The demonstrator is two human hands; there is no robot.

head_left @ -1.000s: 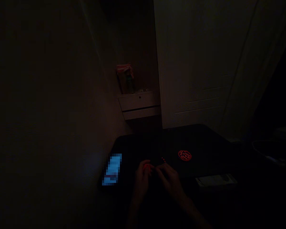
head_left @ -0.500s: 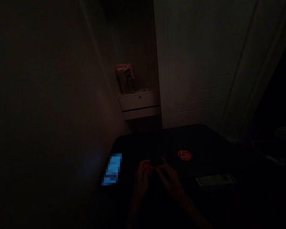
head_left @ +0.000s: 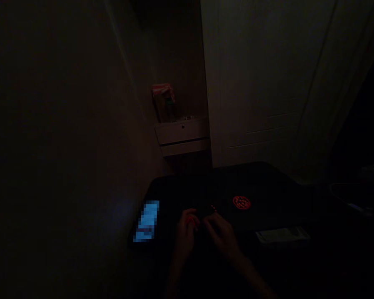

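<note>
In the dim head view, my left hand (head_left: 185, 228) has its fingers curled around a small bright red object (head_left: 190, 220), whose kind is too dark to make out. Just to its right, my right hand (head_left: 220, 230) is closed in a pinch, thumb against forefinger; what lies between them is too small and dark to name. The fingertips of both hands are close together above the dark table. A short row of small red bead-like pieces (head_left: 213, 208) lies just beyond my right hand. Farther right sits a round red-rimmed dish (head_left: 233, 205) with several small pale and red pieces in it.
A lit phone screen (head_left: 147, 220), blurred into blocks, lies at the left edge of the black table (head_left: 252, 174). A pale flat packet (head_left: 282, 235) is at the front right. Behind are a drawer unit (head_left: 183, 135) holding a bag and bottle, and a large pale door (head_left: 252, 83).
The picture is slightly darker. My hands have barely moved; the red object in my left hand shows a little differently between the fingers.
</note>
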